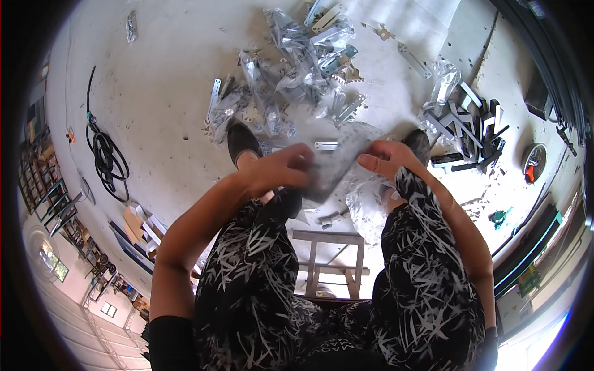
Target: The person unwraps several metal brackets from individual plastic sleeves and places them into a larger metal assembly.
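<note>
Between my hands, above the floor and ahead of my knees, hangs a clear plastic bag (339, 162), smeared by motion; whether anything is inside cannot be made out. My right hand (388, 159) pinches its right side with thumb and fingers. At the bag's left edge my left hand (281, 168) is closed on it, its fingertips blurred. A flat metal bracket with holes (326, 146) lies on the floor just beyond the bag. Another crumpled clear bag (366, 210) is on the floor by my right foot.
Bagged metal brackets (303, 68) form a large pile ahead. Dark metal pieces (467, 133) are heaped at the right, near a round dish (533, 162). A coiled black hose (106, 157) lies at the left. A small wooden stool (328, 237) stands between my legs.
</note>
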Demonstrator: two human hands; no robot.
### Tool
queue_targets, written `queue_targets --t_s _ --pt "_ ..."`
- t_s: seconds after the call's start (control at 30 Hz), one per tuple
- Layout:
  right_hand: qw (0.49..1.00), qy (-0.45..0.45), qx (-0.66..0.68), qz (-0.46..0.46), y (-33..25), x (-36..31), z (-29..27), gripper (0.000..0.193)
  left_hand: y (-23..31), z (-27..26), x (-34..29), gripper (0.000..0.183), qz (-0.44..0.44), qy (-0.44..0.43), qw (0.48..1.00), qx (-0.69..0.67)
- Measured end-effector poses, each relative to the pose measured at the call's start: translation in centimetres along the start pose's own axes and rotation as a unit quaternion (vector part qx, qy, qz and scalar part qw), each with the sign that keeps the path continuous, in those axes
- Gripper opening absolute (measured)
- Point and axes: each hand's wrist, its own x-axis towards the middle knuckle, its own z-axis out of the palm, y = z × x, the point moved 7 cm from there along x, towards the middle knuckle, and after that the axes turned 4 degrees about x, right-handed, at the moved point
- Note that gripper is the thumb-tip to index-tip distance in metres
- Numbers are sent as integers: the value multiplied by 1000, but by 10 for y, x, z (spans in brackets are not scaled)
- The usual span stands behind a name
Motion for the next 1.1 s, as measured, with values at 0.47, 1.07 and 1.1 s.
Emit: queue_targets --t_s 0.47,1.07,1.1 --pt "976 118 -70 -167 -29 -6 6 35 82 13 5 29 273 106 954 66" --pt "914 172 -145 -338 -95 -28 -16 10 89 -8 -12 22 320 281 891 160" --pt "913 167 -168 -332 -98 -31 -11 11 89 -8 -13 24 320 287 885 178"
